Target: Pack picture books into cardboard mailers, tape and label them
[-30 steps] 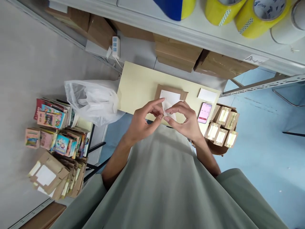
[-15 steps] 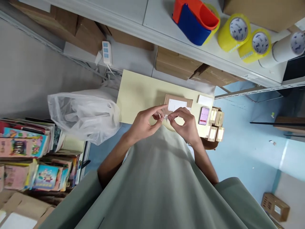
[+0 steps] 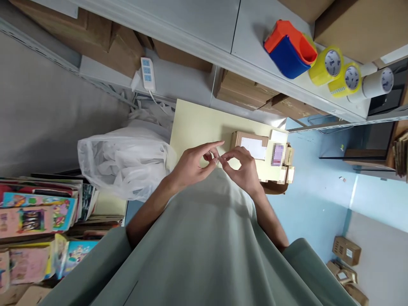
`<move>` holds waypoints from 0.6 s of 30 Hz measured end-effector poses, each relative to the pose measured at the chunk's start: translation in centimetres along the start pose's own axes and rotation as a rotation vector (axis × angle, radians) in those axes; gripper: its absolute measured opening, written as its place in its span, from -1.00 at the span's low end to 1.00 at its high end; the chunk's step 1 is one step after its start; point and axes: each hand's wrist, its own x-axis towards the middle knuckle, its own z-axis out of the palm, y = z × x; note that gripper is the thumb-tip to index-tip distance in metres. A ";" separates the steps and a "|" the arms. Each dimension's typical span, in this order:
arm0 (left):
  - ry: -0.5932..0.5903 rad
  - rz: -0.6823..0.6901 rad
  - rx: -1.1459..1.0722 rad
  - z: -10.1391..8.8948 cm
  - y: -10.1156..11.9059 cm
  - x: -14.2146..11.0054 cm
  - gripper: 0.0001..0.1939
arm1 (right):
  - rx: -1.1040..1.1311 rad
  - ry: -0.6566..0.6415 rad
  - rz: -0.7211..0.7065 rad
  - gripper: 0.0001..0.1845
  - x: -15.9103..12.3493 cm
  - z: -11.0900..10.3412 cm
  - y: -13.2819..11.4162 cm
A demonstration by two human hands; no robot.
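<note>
One small, pale scrap (image 3: 219, 159) is pinched between the fingertips of a left hand (image 3: 194, 165) and a right hand (image 3: 244, 170), in front of a grey-green garment (image 3: 210, 238) by the near edge of a pale yellow tabletop (image 3: 199, 121). Thumb and fingertips appear clamped on the piece from either side, while the left index finger points free; the scrap's full shape is hidden. So slight a grip could let it slip, and an uneven pull between the hands could tear it. Dropped here, it could land in the garment's folds or on the floor, where its size would make it hard to find. Just beyond the right hand lies a cardboard parcel (image 3: 235, 139) with a white label (image 3: 253, 148); a careless knuckle could push it toward the phone (image 3: 278, 154) beside it, near the tabletop's right end. A translucent plastic bag (image 3: 124, 163), filled with white material, sags at the left end near the left forearm, and a sweeping elbow could drag it. Behind it, the power strip's (image 3: 148, 75) cord runs down toward the bag and could snag if that is pulled.
</note>
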 end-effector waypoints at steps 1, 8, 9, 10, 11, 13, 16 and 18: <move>-0.002 0.002 -0.003 -0.4 -0.2 -0.2 -0.48 | 0.004 -0.006 0.004 -0.90 0.2 0.3 -0.3; 0.113 -0.164 0.180 -3.9 -4.3 -1.6 -0.38 | 0.052 0.121 0.146 -0.88 1.0 0.6 -0.2; 0.152 -0.213 0.228 -4.6 -5.3 -1.7 -0.35 | 0.066 0.154 0.177 -0.88 1.0 0.4 0.0; 0.193 -0.267 0.276 -5.4 -6.4 -1.9 -0.31 | 0.080 0.192 0.203 -0.87 0.9 0.2 0.2; 0.235 -0.322 0.323 -6.2 -7.4 -2.0 -0.29 | 0.093 0.230 0.224 -0.85 0.9 0.0 0.4; 0.312 -0.428 0.421 -8.2 -9.4 -2.1 -0.27 | 0.118 0.296 0.256 -0.82 0.7 -0.4 0.7; 0.408 -0.573 0.599 -12.0 -11.8 -2.4 -0.29 | 0.160 0.347 0.302 -0.79 0.3 -0.9 1.2; 0.464 -0.653 0.719 -15.2 -12.8 -2.5 -0.33 | 0.185 0.359 0.324 -0.79 0.0 -1.1 1.4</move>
